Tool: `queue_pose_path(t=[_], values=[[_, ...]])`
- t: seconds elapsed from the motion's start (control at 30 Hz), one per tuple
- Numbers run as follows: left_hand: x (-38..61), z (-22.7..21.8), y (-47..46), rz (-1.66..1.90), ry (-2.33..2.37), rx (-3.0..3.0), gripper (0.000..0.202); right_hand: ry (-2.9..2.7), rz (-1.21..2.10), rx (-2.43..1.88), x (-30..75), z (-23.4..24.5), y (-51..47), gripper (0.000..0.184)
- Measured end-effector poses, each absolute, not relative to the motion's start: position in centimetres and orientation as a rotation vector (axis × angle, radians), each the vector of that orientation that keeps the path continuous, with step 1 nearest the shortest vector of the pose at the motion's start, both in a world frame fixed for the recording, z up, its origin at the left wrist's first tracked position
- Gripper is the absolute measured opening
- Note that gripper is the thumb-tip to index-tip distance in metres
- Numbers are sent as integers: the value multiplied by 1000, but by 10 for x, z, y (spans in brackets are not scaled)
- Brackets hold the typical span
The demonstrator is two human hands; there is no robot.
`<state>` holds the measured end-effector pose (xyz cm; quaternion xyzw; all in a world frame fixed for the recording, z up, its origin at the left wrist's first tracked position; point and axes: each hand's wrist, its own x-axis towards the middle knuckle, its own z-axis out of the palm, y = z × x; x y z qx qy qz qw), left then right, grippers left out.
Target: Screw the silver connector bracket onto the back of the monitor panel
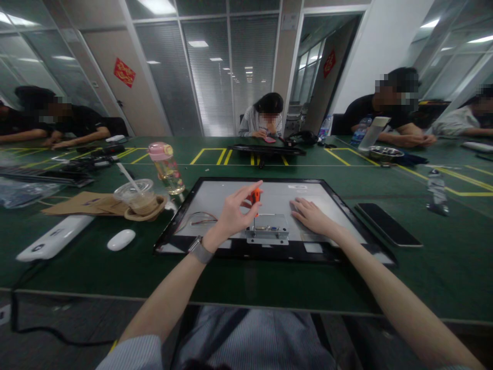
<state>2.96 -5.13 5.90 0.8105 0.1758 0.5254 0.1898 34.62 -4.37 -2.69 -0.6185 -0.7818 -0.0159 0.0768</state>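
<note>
Left hand (pixel 235 213) holds orange screwdriver (pixel 256 195) upright, tip down by left end of metal box (pixel 271 234). Box sits on big panel (pixel 215 194). Right hand (pixel 311 217) flat on panel, holding nothing. How much done or left: cannot tell.

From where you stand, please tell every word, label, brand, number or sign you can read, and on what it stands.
No text is clearly readable.
Left red door sign: gold marks, too blurred.
Right red sign: gold marks, too blurred.
Grey pillar plate: too faint.
White device: dark mark, too small.
Brown paper bag: dark print, too blurred.
Panel, far side: pale label, too blurred.
</note>
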Motion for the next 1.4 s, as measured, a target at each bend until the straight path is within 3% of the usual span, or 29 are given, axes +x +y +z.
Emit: queue_pose_path(t=[0.17, 0.37, 0.63, 0.97, 1.4], values=[[30, 61, -52, 1556, 495, 2340, 41, -2345, -39, -1857, 346, -25, -45, 60], [29, 64, -53, 1487, 461, 2355, 53, -2335, -29, -1850, 347, -26, -45, 59], [28, 65, -52, 1604, 465, 2351, 42, -2356, -35, -1861, 345, -25, -45, 60], [54, 43, -60, 1541, 443, 1683, 37, -2329, -22, -1869, 346, -27, -44, 58], [63, 31, -62, 1501, 492, 1647, 36, -2329, 28, -1892, 339, -17, -49, 60]])
